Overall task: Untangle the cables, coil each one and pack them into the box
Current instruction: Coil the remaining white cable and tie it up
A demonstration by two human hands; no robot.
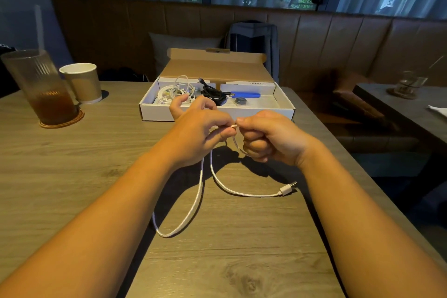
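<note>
A white braided cable (197,198) hangs from both hands and loops over the wooden table; its USB plug (288,189) lies flat at the right. My left hand (200,132) pinches the cable near its small end, and my right hand (268,136) grips the same cable with curled fingers, thumb tip meeting the left fingers. Behind them stands an open white cardboard box (217,112), lid tilted back. Inside it lie coiled white cables (177,92), a black cable bundle (212,94), a blue stick-shaped item (245,94) and a small dark adapter (240,101).
A tall ribbed glass of brown drink (41,87) on a coaster and a paper cup (83,82) stand at the left. A leather bench with a cushion and a backpack (254,43) runs behind the table. Another table with a glass (408,86) is at the right.
</note>
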